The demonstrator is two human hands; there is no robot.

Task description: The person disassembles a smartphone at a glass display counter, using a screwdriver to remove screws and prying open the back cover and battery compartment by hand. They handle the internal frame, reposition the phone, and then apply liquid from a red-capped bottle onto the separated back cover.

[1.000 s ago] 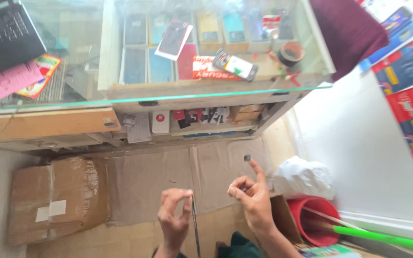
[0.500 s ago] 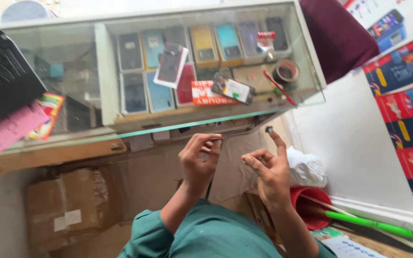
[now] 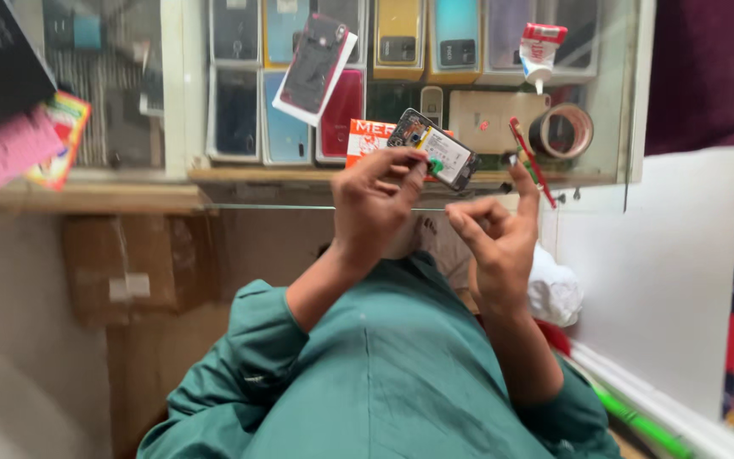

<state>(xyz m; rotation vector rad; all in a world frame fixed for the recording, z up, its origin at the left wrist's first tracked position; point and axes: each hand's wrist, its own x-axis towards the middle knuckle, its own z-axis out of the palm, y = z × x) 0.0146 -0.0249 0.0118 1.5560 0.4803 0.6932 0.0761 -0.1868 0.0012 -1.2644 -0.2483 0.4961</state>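
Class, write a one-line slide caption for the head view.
Left hand at an opened phone on the glass counter; right hand raised beside it.

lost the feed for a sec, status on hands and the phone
Left hand fingertips on the opened phone on the glass counter. Right hand raised beside it, holding nothing visible. Red tool and tape roll close by.

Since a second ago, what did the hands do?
Both hands rose from low over the floor up to the glass counter. The left hand now has its fingertips at the opened phone on the counter; the right hand hovers beside it, forefinger up. The phone, tape roll, tube and red pen lie as before.
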